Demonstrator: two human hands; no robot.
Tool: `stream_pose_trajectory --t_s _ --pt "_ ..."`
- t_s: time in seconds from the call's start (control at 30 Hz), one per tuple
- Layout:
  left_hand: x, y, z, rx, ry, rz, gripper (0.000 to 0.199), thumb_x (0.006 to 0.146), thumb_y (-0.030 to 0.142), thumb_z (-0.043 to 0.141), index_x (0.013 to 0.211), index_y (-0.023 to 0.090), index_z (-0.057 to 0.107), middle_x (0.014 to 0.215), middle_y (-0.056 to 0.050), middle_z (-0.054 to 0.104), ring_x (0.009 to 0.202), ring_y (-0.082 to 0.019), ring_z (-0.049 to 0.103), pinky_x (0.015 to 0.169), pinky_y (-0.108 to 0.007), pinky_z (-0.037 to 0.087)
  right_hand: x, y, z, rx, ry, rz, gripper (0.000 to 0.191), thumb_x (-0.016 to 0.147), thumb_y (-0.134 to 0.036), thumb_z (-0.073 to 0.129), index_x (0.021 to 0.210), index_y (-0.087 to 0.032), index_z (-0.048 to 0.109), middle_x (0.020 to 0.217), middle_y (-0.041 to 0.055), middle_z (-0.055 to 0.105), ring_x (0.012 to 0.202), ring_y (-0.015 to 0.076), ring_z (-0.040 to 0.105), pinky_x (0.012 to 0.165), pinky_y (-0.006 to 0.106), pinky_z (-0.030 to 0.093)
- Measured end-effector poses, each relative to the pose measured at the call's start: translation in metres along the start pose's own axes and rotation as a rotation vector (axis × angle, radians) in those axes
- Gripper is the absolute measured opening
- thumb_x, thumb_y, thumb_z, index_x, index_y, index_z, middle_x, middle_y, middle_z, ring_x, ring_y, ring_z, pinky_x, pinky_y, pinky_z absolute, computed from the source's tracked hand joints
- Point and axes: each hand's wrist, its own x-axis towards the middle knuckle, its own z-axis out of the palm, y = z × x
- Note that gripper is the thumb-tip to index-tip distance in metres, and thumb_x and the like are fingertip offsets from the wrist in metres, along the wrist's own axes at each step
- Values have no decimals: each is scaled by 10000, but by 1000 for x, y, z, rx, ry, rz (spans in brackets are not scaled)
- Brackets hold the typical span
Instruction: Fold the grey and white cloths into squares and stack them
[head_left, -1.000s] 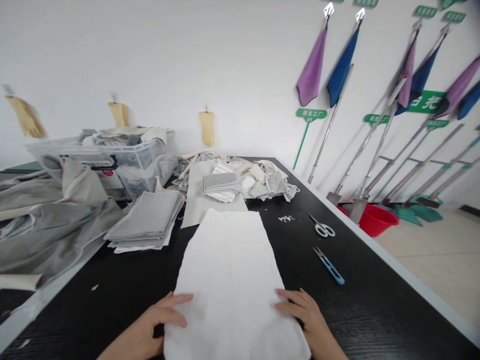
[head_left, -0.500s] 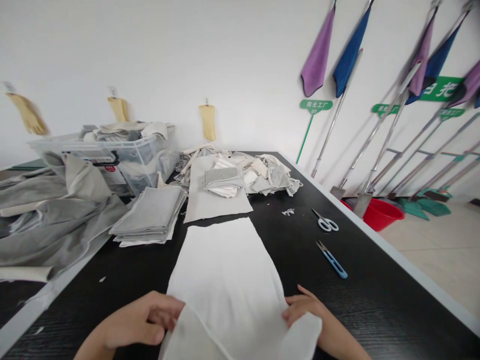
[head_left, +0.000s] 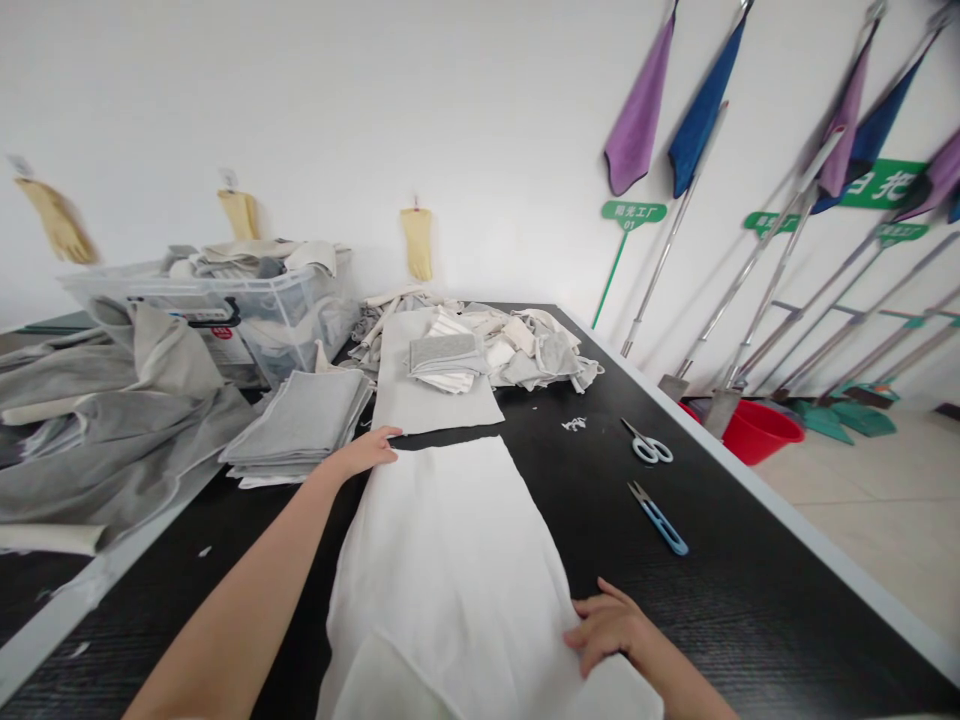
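A long white cloth [head_left: 450, 540] lies lengthwise on the black table, its near end folded over in loose flaps. At its far left corner is my left hand [head_left: 365, 455], thumb and fingers closed on the edge. My right hand [head_left: 615, 628] rests on the cloth's right edge with its fingers spread, beside a raised near flap. Beyond the cloth's far edge lies a light grey cloth piece [head_left: 435, 412], with a small stack of folded grey and striped cloths [head_left: 448, 358] on it. A pile of folded grey cloths [head_left: 292, 425] stands just left of my left hand.
White-handled scissors [head_left: 646, 445] and blue thread snips [head_left: 658, 520] lie on the right of the table near thread scraps [head_left: 574, 424]. Crumpled cloths [head_left: 544, 345] lie at the back. A clear plastic bin [head_left: 292, 300] and grey fabric [head_left: 150, 430] fill the left. A red bucket [head_left: 761, 430] stands on the floor.
My left hand has moved forward from the near left side of the white cloth to its far left corner. My right hand stays at the right edge, and the near flaps lie lower.
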Motion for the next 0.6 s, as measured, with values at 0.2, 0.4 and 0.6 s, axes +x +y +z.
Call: stream_pose_trajectory --t_s 0.2,0.4,0.6 --pt "0 11 -34 130 -302 -4 550 449 144 513 997 176 544 501 67 379 443 -69 316 439 -183 228 -4 29 14 -86 -57 71 169 674 -397 518 739 -308 646 830 21 652 952 241 516 905 528 218" --pt "24 13 -41 329 2 52 356 571 234 467 906 162 565 524 32 441 484 -101 391 492 -200 290 -4 19 13 -183 13 54 193 707 -382 483 744 -280 642 913 38 628 991 226 487 911 485 228" --pt "16 28 -7 503 298 98 370 649 278 444 989 164 532 902 -57 546 772 -162 486 691 -240 346 4 11 4 -257 68 130 208 719 -386 470 812 -276 619 984 46 594 994 226 479 889 462 278"
